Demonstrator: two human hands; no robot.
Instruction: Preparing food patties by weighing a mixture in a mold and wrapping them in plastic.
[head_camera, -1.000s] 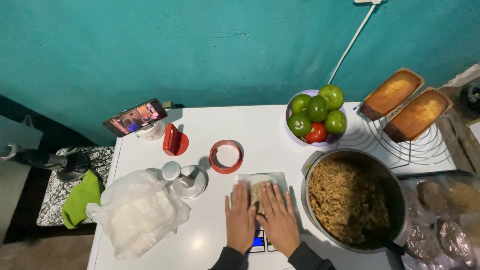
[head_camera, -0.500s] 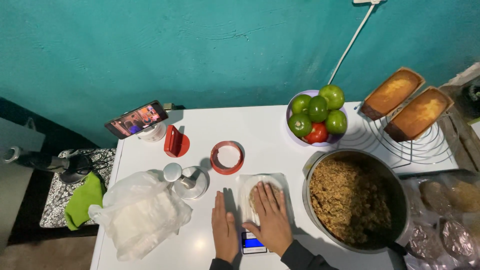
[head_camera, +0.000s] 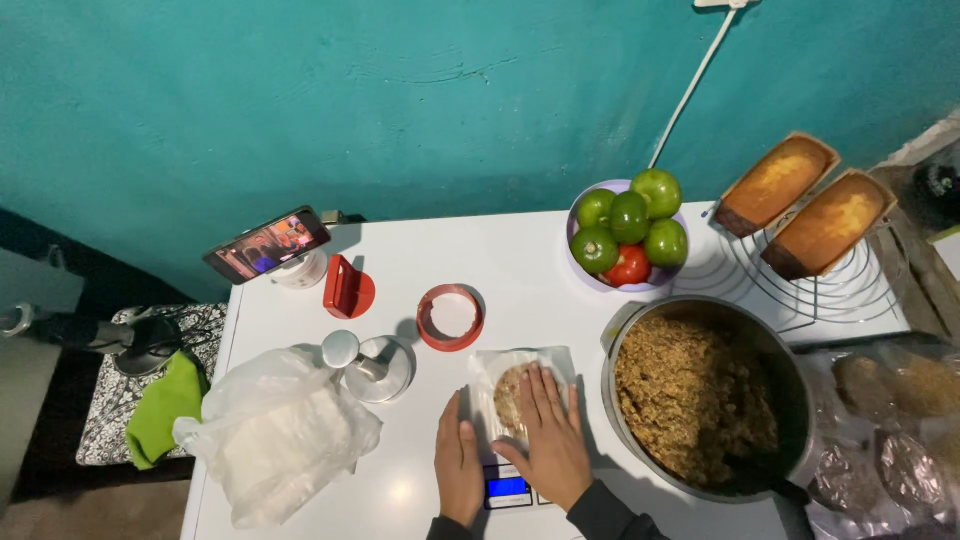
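Pressing flat, fingers spread, the right hand (head_camera: 548, 440) lies open on a clear plastic sheet (head_camera: 520, 385) covering a brown patty on the small scale (head_camera: 508, 489). At its 9 o'clock the left hand (head_camera: 459, 472) rests edge-down on the white table (head_camera: 520, 270) — unclenched, grasping nothing. Crumpled white bag (head_camera: 272, 438) further toward 9; mince pot (head_camera: 700, 395) at 3.

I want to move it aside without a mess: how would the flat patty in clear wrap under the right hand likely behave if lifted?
The patty looks thin and pressed from crumbly mix like that in the pot, so it would probably sag or break unless supported. Its clear wrap looks loose and floppy, likely slippery. The right hand lies flat on it.
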